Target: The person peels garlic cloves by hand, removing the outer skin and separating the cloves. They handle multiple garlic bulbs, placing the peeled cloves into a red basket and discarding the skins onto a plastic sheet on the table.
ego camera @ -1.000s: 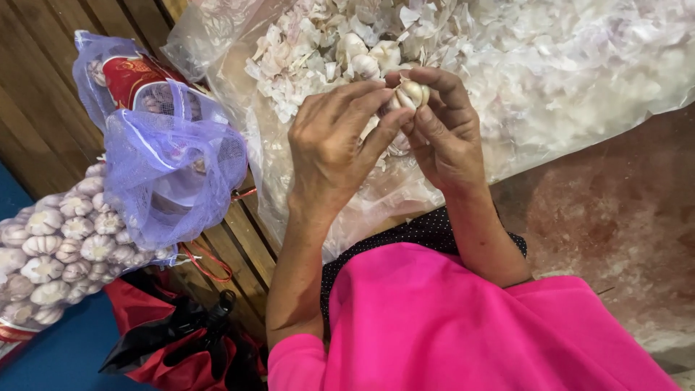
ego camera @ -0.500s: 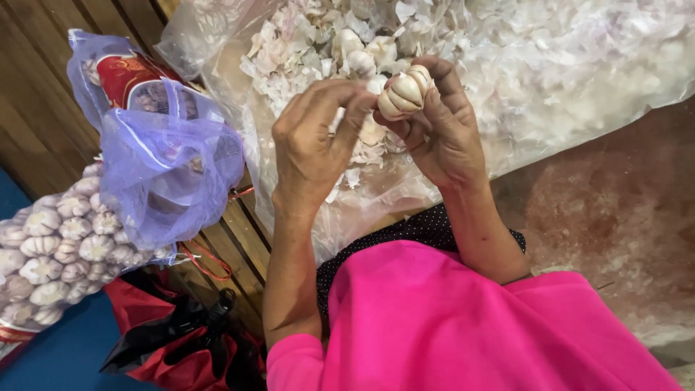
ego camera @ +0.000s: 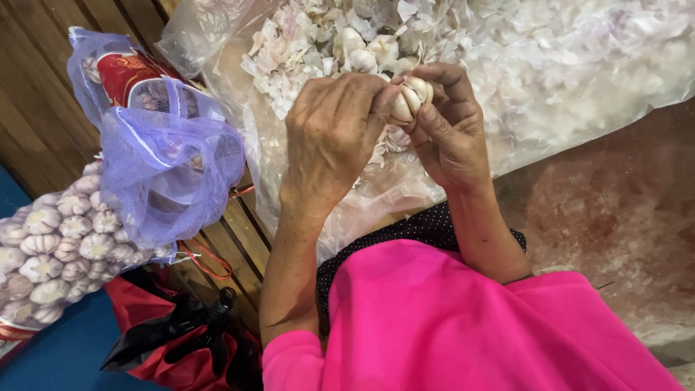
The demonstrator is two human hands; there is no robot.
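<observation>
Both hands met over the clear bag [ego camera: 579, 108] of papery skins, working one garlic bulb [ego camera: 409, 98]. The right hand [ego camera: 452, 134] cupped the bulb from below and behind, its fingers [ego camera: 452, 76] curled over the top, so that grip was pinching the bulb. The left hand [ego camera: 337, 134] came in from the other side, thumb and fingertips pressed together against the cloves at the bulb's near face. The bulb sat between the two hands, above the heap of skins [ego camera: 304, 43] and a few loose bulbs [ego camera: 362, 47] lying in it.

The step in hand looked like breaking the bulb apart or stripping its outer skin. The next move would seem to call for a firm thumb push between cloves while the right hand kept the bulb from turning, and for the loosened skin to drop into the bag below.

To the left lay a purple mesh sack [ego camera: 170, 174], slack, with a red label [ego camera: 137, 72] showing through, and beside it a tight net of whole garlic [ego camera: 58, 239]. A red and black bag [ego camera: 181, 340] sat lower down on wooden slats [ego camera: 43, 108]. The pink sleeve [ego camera: 470, 326] filled the foreground. Nothing blocked the hands, though the left hand hid most of the bulb's near side
</observation>
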